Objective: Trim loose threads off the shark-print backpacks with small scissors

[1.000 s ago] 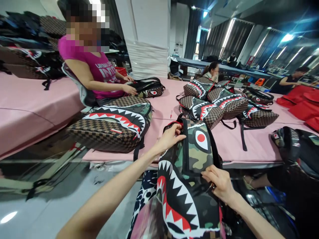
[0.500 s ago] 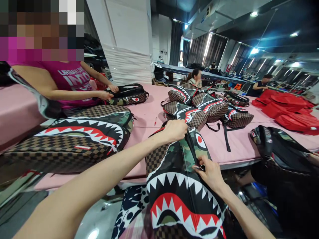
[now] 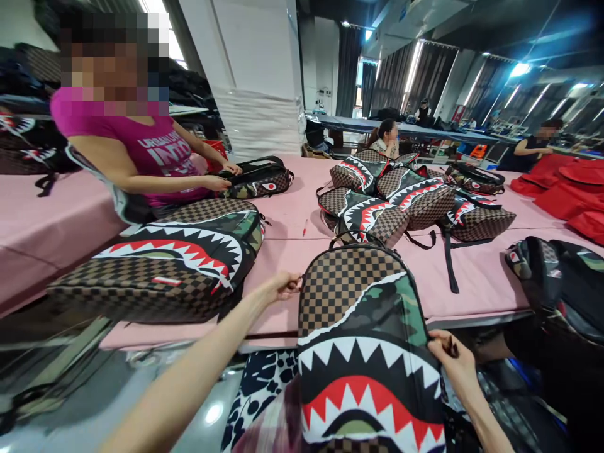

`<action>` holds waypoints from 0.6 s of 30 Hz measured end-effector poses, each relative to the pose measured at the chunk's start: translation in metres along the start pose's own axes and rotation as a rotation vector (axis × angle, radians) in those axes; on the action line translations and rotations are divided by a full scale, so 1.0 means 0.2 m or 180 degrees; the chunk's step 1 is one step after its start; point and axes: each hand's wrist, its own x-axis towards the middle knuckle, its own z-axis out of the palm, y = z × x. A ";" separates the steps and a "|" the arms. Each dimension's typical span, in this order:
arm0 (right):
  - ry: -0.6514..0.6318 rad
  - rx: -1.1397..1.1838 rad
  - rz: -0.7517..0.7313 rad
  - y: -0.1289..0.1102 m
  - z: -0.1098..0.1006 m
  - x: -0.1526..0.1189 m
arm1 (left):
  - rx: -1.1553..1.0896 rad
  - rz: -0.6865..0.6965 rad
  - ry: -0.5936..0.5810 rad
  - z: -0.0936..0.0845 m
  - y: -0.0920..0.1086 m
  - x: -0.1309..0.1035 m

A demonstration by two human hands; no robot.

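A checkered backpack [image 3: 352,289] with a camouflage patch and a shark-mouth print stands upright before me, its front panel facing me. My left hand [image 3: 285,285] is closed in a pinch at its upper left edge, on something small that looks like a zipper pull. At the right edge, the fingers of my right hand [image 3: 450,352] are bent together against the side; a small dark object shows among them. The backpack's top handle stands up against the bags behind.
A similar large backpack [image 3: 174,264] lies to the left on the pink table [image 3: 283,220]. Several more bags [image 3: 425,201] are piled behind. A red pen [image 3: 305,228] lies mid-table. Red bags [image 3: 561,189] and a dark bag [image 3: 566,283] are right. A person in magenta [image 3: 132,145] handles another bag.
The backpack has turned so its whole front shows. My left hand has moved down to its left edge; my right hand has shifted right and down to its right edge. The view has turned left.
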 end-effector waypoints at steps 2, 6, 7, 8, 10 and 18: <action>0.0465 0.0222 0.0380 0.14 0.00 0.08 | -0.0245 -0.0104 -0.0117 0.12 -0.15 -0.05; 0.0746 0.0217 0.0639 0.34 0.00 0.21 | -0.0582 0.0477 -0.0461 0.38 -0.36 -0.21; 0.0735 0.0174 0.0672 0.37 0.00 0.23 | -0.0604 0.0619 -0.0579 0.43 -0.40 -0.23; 0.0751 0.0127 0.0700 0.40 0.00 0.24 | -0.0587 0.0719 -0.0669 0.47 -0.44 -0.24; 0.0895 -0.0010 0.0680 0.40 -0.01 0.25 | -0.0374 0.0860 -0.0797 0.51 -0.50 -0.23; -0.0011 -0.0535 -0.1220 -0.03 0.18 -0.17 | 0.0992 0.1759 -0.0779 0.54 -0.61 -0.16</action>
